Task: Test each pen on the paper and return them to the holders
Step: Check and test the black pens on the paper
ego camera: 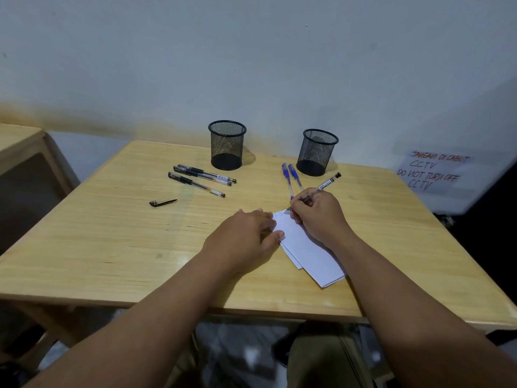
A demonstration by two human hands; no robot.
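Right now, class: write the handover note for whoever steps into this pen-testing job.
Right hand grips a black pen, tip on the paper; its cap lies apart on the table.
Left hand lies flat, steadying the paper.
Three black pens lie near the left holder, two blue pens by the right holder.
Both holders look empty.
Left: finish this scribble, recap, test the rest, return all six.

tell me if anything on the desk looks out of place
A loose black pen cap lies alone on the table, apart from the three black pens. Both mesh holders look empty. Nothing is spilled or damaged.
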